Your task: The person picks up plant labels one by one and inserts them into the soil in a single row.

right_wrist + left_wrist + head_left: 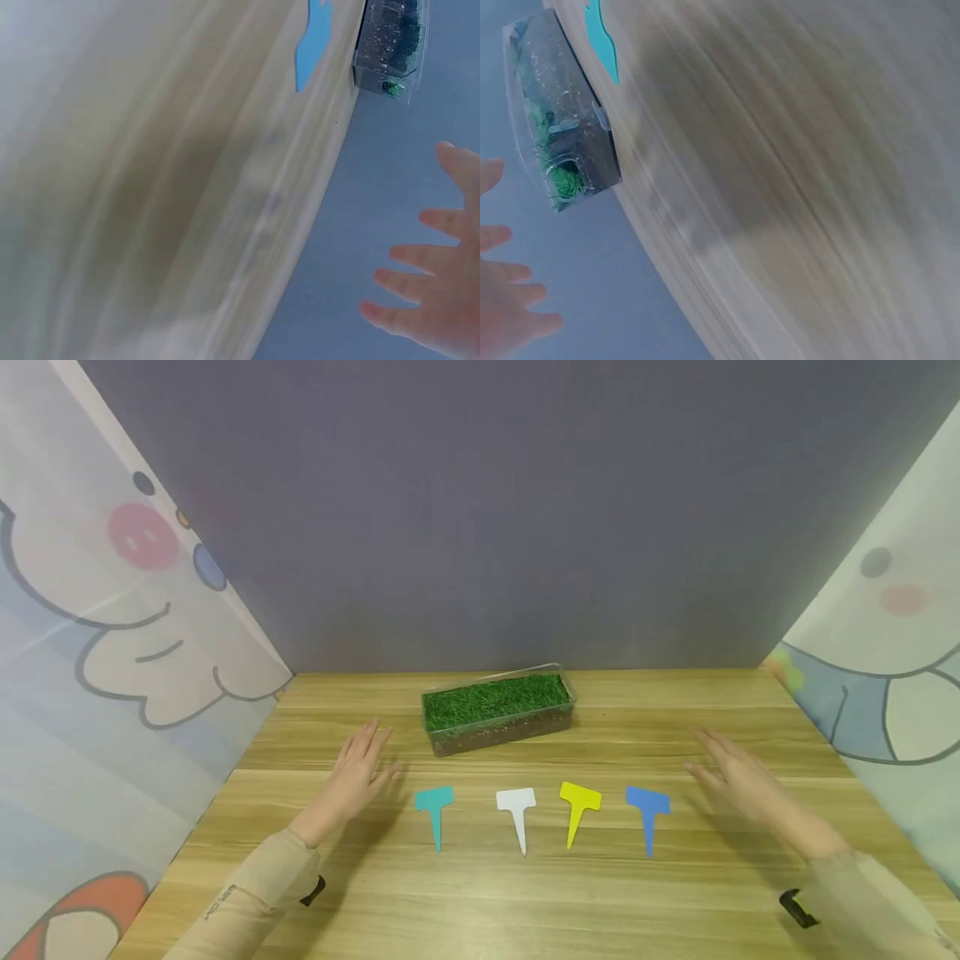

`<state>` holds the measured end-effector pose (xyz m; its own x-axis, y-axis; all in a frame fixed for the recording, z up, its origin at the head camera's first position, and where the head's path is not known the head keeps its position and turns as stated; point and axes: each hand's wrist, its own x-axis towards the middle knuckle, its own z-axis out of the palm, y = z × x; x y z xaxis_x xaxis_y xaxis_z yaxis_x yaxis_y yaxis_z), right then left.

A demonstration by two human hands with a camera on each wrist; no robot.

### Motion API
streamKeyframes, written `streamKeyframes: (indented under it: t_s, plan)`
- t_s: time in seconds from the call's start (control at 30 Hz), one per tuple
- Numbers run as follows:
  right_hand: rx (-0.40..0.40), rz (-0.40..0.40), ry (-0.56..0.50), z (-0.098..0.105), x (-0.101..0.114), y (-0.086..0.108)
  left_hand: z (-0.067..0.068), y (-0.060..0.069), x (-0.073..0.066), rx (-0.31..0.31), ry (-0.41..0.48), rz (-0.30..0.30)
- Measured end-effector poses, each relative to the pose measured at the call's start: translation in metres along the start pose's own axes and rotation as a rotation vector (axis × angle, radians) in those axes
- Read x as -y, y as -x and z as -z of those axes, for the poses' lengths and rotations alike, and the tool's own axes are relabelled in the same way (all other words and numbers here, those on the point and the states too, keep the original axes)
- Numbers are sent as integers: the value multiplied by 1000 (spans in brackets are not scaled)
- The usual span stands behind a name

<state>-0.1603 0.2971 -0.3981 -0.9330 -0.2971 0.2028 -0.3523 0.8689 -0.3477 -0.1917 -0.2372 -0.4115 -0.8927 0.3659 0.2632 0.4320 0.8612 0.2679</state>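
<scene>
In the head view a clear plastic box of dark soil, topped with green grass, stands at the back of the table. Before it lie T-shaped plant labels in a row: a teal label, a white label, a yellow label and a blue label. My left hand, fingers extended, hovers left of the teal label. To the right of the blue label, my right hand is likewise held with straight fingers. Neither hand holds or touches anything.
The wooden table ends at a grey panel behind the box. Cartoon-printed curtains flank it, a left curtain and a right curtain. Dark straps show at both sleeves.
</scene>
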Motion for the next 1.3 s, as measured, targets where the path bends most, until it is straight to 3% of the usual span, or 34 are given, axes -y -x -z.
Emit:
streamKeyframes:
  t_s: [0.27,0.47,0.87,1.3]
  plan:
    - [16,53,26,10,8,-21,1,-6,-3,-85,17,-46]
    - [84,51,46,15,12,-36,2,-15,-4,-127,19,-71]
    - [188,23,24,10,13,-74,9,-36,-4,-56,86,60]
    - [280,3,31,4,33,-121,5,-67,-14,3,192,173]
